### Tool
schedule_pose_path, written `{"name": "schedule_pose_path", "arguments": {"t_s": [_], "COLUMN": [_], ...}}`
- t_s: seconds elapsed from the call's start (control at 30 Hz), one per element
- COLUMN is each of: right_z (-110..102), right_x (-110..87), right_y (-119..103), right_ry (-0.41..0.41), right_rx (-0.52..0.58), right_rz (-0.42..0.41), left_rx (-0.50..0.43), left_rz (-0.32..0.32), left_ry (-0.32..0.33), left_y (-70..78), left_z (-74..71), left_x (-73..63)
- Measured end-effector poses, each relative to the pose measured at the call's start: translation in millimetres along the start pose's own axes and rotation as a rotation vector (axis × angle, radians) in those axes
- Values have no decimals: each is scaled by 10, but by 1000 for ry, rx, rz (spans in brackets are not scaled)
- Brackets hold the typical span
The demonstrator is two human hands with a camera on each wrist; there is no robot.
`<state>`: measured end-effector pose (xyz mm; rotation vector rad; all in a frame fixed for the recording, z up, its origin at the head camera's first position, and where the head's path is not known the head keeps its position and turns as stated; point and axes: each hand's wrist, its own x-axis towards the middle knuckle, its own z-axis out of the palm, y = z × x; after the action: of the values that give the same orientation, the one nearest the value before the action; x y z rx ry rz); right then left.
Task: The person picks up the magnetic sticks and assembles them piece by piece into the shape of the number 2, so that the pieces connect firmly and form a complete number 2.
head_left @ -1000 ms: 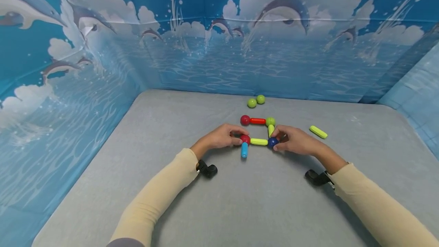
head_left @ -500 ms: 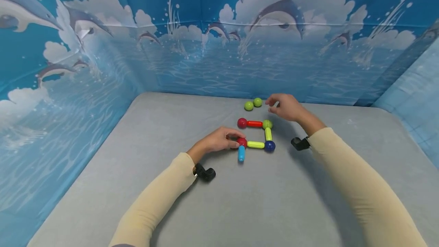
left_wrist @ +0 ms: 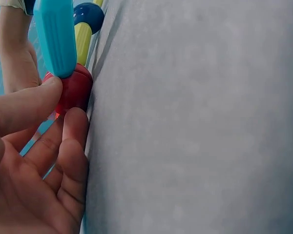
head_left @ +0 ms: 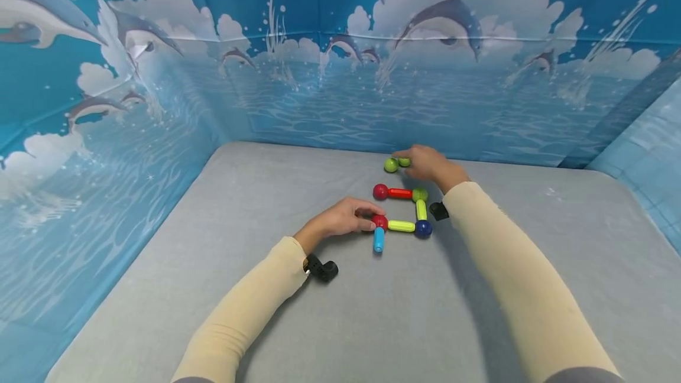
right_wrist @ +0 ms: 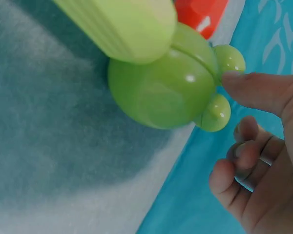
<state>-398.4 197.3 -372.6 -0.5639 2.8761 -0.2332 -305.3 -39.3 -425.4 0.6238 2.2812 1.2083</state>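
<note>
While the left hand is pinching the near red ball, which is joining a blue stick to a yellow stick on the table, the right hand is hanging by two green balls, thumb and fingers spread apart.

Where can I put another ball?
The grey table is bare between the left sleeve and the right sleeve, nearer than the blue stick; also right of that sleeve. It's crowded around the joined sticks, left hand, right hand and far green balls.
</note>
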Motion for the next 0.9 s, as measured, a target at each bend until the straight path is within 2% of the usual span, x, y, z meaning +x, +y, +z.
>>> {"name": "schedule_pose_path", "arguments": {"t_s": [0.2, 0.47, 0.73, 0.9], "right_z": [68, 126, 148, 150], "right_x": [-14, 1, -10, -54], "right_y": [33, 55, 32, 15], "right_ry": [73, 65, 89, 79], "right_rx": [-4, 30, 2, 58], "right_rz": [-34, -44, -62, -57], "left_rx": [-14, -32, -55, -67], "left_rz": [-2, -10, -14, -25], "left_ry": [10, 5, 16, 10], "left_y": [-7, 10, 14, 8], "left_z": [7, 2, 6, 15], "left_x": [13, 12, 18, 26]}}
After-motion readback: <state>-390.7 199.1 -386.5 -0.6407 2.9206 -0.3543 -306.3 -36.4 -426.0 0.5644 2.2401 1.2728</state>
